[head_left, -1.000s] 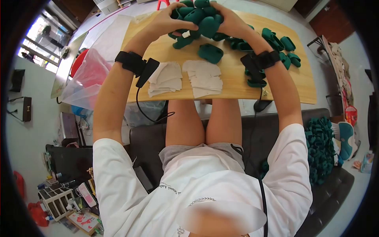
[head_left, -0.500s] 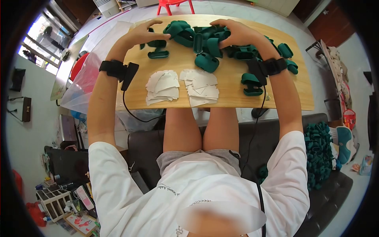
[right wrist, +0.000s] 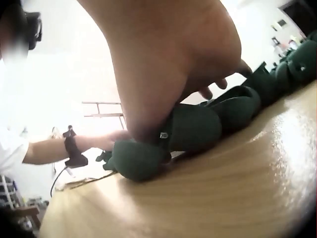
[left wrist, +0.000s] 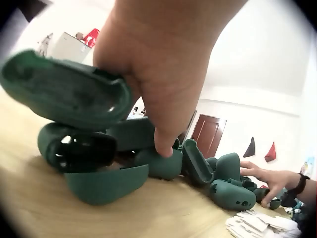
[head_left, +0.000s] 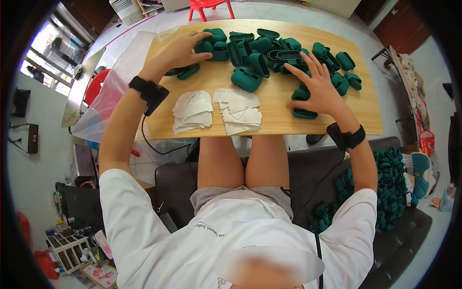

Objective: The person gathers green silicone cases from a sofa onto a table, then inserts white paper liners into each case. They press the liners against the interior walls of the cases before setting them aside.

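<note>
My left hand (head_left: 182, 50) reaches over the left end of a heap of dark green earbud-case covers (head_left: 260, 45), fingers extended and thumb at a cover. In the left wrist view its thumb (left wrist: 163, 144) is against a cover (left wrist: 161, 163), and an upturned cover (left wrist: 69, 91) lies beside the hand. On the right side of the table, my right hand (head_left: 320, 91) spreads its fingers over more covers. Its thumb is at a cover (head_left: 304, 113) near the front edge; the palm hides part of the group. A cover with small holes (head_left: 246, 79) lies before the heap.
Two stacks of white paper pieces (head_left: 192, 111) (head_left: 241, 111) lie near the front edge of the wooden table (head_left: 279, 126). A large pile of green covers (head_left: 389, 188) sits on the dark sofa (head_left: 409, 231) at the right. Clear plastic sheeting (head_left: 115, 106) hangs at the table's left.
The bunch of covers held up between both hands came down and now lies spread on the table. My right hand moved right and nearer the body; my left stays at the heap's left end.
</note>
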Demonstrator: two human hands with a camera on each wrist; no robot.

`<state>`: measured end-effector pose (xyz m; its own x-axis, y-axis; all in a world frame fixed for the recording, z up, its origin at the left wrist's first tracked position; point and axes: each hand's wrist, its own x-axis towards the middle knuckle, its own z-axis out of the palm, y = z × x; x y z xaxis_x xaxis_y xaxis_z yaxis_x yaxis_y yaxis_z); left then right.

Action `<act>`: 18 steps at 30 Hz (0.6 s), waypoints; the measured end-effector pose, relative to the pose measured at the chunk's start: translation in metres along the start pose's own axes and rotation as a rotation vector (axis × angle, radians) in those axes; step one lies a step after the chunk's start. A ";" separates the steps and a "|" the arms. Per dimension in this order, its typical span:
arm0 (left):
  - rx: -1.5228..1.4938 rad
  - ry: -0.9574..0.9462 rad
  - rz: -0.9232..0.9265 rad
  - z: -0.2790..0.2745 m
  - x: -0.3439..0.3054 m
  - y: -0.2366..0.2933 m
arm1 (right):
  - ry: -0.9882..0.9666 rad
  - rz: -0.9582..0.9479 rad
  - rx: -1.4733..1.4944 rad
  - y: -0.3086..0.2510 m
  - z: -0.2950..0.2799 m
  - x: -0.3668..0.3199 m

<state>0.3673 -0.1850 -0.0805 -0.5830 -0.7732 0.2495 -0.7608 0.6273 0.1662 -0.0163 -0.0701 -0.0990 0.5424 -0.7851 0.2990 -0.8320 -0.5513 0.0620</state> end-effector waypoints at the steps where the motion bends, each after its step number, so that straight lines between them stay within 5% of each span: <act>1: -0.054 -0.002 -0.006 0.001 0.005 0.004 | 0.012 0.019 0.011 0.011 0.006 -0.003; 5: -0.098 0.100 0.110 0.001 0.013 0.008 | 0.112 0.138 -0.031 0.042 0.016 -0.001; 9: -0.388 0.194 -0.008 0.005 0.013 0.005 | 0.209 0.153 -0.045 0.065 0.026 0.007; 13: -0.628 0.301 -0.107 -0.010 0.013 -0.018 | 0.069 0.307 0.170 0.085 0.000 0.001; 17: -0.746 0.313 -0.266 -0.041 0.005 -0.045 | -0.348 0.703 -0.057 0.148 -0.034 -0.002; 18: -0.681 0.256 -0.370 -0.043 0.003 -0.055 | -0.325 0.758 -0.005 0.165 -0.032 -0.004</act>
<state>0.4200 -0.2176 -0.0477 -0.1825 -0.9478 0.2615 -0.5033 0.3185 0.8033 -0.1591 -0.1493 -0.0597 -0.1605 -0.9866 -0.0292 -0.9860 0.1616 -0.0417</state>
